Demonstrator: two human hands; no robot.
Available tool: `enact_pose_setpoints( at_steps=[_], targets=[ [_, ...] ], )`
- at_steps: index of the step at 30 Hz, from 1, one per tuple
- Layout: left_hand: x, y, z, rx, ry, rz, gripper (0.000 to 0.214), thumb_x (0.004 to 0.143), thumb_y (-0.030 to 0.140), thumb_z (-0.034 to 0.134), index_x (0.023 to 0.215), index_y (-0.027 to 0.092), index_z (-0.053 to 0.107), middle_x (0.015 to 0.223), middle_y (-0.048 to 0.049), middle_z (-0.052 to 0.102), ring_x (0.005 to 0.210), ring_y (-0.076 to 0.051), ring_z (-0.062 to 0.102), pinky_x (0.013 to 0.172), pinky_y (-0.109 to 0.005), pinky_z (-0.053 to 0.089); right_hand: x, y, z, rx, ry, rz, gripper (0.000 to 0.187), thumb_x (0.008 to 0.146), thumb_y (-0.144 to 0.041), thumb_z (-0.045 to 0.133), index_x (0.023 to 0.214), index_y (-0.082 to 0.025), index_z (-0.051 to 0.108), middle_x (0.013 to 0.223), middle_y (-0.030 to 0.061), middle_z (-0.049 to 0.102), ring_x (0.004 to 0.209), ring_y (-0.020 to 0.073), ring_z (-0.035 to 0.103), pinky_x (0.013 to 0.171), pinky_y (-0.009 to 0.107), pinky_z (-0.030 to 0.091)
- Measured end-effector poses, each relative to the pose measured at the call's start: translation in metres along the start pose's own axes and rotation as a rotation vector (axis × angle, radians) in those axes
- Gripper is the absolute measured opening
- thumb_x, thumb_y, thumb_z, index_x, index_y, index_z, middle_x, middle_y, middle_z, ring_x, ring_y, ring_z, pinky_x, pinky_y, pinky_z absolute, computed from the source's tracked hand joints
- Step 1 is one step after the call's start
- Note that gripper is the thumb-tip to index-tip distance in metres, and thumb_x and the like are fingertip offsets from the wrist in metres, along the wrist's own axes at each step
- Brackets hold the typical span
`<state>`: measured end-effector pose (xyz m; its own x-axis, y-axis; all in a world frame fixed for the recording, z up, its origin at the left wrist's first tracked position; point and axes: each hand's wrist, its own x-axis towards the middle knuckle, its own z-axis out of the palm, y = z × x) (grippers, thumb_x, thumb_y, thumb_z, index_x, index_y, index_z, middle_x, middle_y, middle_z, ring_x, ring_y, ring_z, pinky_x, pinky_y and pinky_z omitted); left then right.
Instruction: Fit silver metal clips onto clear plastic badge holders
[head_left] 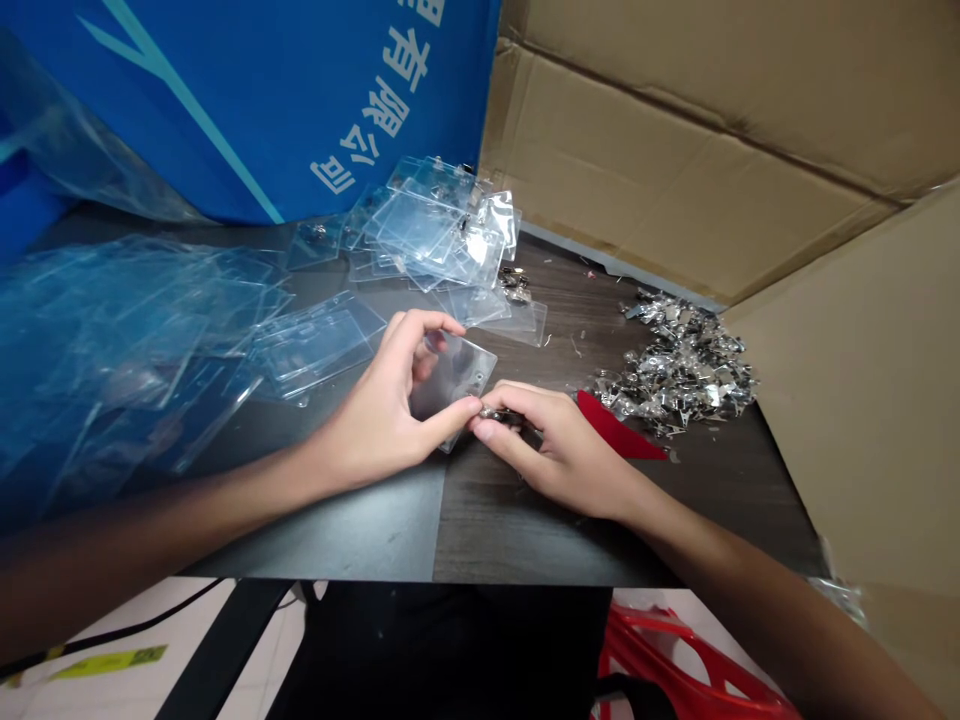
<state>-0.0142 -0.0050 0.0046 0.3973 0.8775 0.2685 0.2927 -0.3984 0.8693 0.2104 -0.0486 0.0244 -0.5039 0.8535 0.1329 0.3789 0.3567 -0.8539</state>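
— Two bare forearms, the left forearm [150,520] and the right forearm [739,590], lie nearest us, and we count one hand at the end of each. What does each grip hold?

— We see the left hand [379,415] in a narrow grip on one clear badge holder [450,385], pinching it between thumb and fingers. The right hand [559,450] is just as narrow, pinching one small metal clip [499,413] at the holder's lower edge, right beside the left thumb.

— Where are they?

— Both hands and both held things are above the dark table [480,530], near its front edge.

— What can we count around them?

— To the right, we find one heap of metal clips [679,365], far too tangled to count, and one red piece [619,430] just beside the right hand. Farther up, we make out one small clump of clips [516,285] and one overlapping stack of clear holders [442,225], at least ten. On the left, one blue-tinted spread of plastic holders [112,340] is too blurred to count.

— And beyond the table?

— We count one blue board with white characters [247,100] and one cardboard box flap [697,130]. Below the table edge, we see one red plastic object [675,665].
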Motion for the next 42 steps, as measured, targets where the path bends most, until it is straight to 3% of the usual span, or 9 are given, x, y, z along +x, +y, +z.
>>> enact_pose_setpoints(
  at_steps=[5, 10, 19, 24, 28, 31, 33, 38, 42],
  targets=[
    [-0.003, 0.0, 0.001, 0.044, 0.028, 0.04, 0.059, 0.088, 0.031, 0.085, 0.139, 0.027, 0.056, 0.124, -0.0094, 0.056, 0.105, -0.024, 0.057, 0.094, -0.04, 0.053, -0.001, 0.002, 0.002, -0.022, 0.068, 0.004, 0.018, 0.108, -0.024, 0.059, 0.091, -0.022, 0.065, 0.084, 0.0, 0.063, 0.076, 0.0161, 0.055, 0.072, 0.029, 0.042],
    [-0.003, 0.002, 0.004, 0.037, 0.063, 0.088, 0.055, 0.09, 0.031, 0.084, 0.138, 0.027, 0.056, 0.126, -0.0095, 0.055, 0.117, -0.027, 0.058, 0.097, -0.041, 0.053, -0.001, 0.002, 0.002, -0.02, 0.102, 0.012, 0.019, 0.108, -0.025, 0.06, 0.092, -0.021, 0.067, 0.085, 0.0008, 0.065, 0.077, 0.0165, 0.058, 0.072, 0.029, 0.043],
    [-0.001, 0.004, 0.002, -0.024, 0.018, 0.015, 0.053, 0.09, 0.032, 0.084, 0.136, 0.025, 0.058, 0.127, -0.0096, 0.059, 0.116, -0.026, 0.061, 0.101, -0.041, 0.054, 0.002, -0.002, 0.0, -0.064, 0.126, 0.038, 0.022, 0.106, -0.022, 0.062, 0.087, -0.02, 0.074, 0.082, 0.0015, 0.071, 0.073, 0.0159, 0.061, 0.067, 0.029, 0.042],
    [0.012, 0.009, -0.01, -0.28, -0.063, -0.104, 0.048, 0.093, 0.031, 0.079, 0.135, 0.023, 0.057, 0.102, -0.0035, 0.063, 0.089, -0.017, 0.063, 0.08, -0.033, 0.055, 0.001, -0.002, -0.006, -0.025, 0.116, 0.102, 0.023, 0.105, -0.026, 0.064, 0.089, -0.02, 0.079, 0.088, 0.0036, 0.077, 0.071, 0.0164, 0.061, 0.062, 0.029, 0.04],
    [0.029, 0.007, -0.027, -0.378, -0.116, -0.175, 0.031, 0.088, 0.035, 0.085, 0.105, 0.018, 0.065, 0.089, -0.0033, 0.07, 0.079, -0.015, 0.066, 0.07, -0.028, 0.054, 0.0, 0.004, -0.006, 0.078, 0.124, 0.177, 0.027, 0.109, -0.039, 0.062, 0.097, -0.021, 0.078, 0.085, 0.0034, 0.072, 0.073, 0.0175, 0.062, 0.065, 0.03, 0.045],
    [0.048, 0.007, -0.047, -0.311, -0.088, -0.132, 0.025, 0.086, 0.034, 0.086, 0.088, 0.017, 0.068, 0.082, -0.0041, 0.072, 0.071, -0.015, 0.065, 0.068, -0.031, 0.054, 0.0, 0.013, -0.002, 0.254, 0.144, 0.263, 0.044, 0.109, -0.049, 0.062, 0.147, -0.026, 0.059, 0.095, 0.0009, 0.071, 0.068, 0.0156, 0.063, 0.063, 0.03, 0.05],
    [0.067, 0.009, -0.062, -0.21, -0.01, -0.049, 0.019, 0.084, 0.028, 0.085, 0.086, 0.017, 0.07, 0.081, -0.0058, 0.073, 0.071, -0.017, 0.066, 0.069, -0.033, 0.053, 0.0, 0.018, 0.001, 0.295, 0.208, 0.298, 0.058, 0.11, -0.052, 0.059, 0.161, -0.028, 0.041, 0.099, 0.0007, 0.071, 0.068, 0.0156, 0.064, 0.061, 0.03, 0.051],
    [0.145, 0.018, -0.092, 0.006, 0.149, 0.072, 0.013, 0.079, 0.008, 0.081, 0.086, 0.013, 0.072, 0.081, -0.0083, 0.07, 0.075, -0.02, 0.067, 0.078, -0.042, 0.055, 0.0, 0.023, 0.005, 0.25, 0.303, 0.307, 0.055, 0.109, -0.045, 0.058, 0.158, -0.023, 0.042, 0.095, 0.0, 0.07, 0.069, 0.0163, 0.065, 0.066, 0.032, 0.053],
    [0.212, 0.016, -0.09, 0.107, 0.299, 0.031, 0.018, 0.083, 0.0, 0.071, 0.098, 0.009, 0.066, 0.086, -0.0096, 0.069, 0.084, -0.026, 0.074, 0.088, -0.048, 0.056, 0.001, 0.024, 0.003, 0.234, 0.277, 0.3, 0.055, 0.107, -0.044, 0.06, 0.156, -0.023, 0.046, 0.095, -0.0004, 0.07, 0.071, 0.0168, 0.066, 0.069, 0.033, 0.053]
  ],
)
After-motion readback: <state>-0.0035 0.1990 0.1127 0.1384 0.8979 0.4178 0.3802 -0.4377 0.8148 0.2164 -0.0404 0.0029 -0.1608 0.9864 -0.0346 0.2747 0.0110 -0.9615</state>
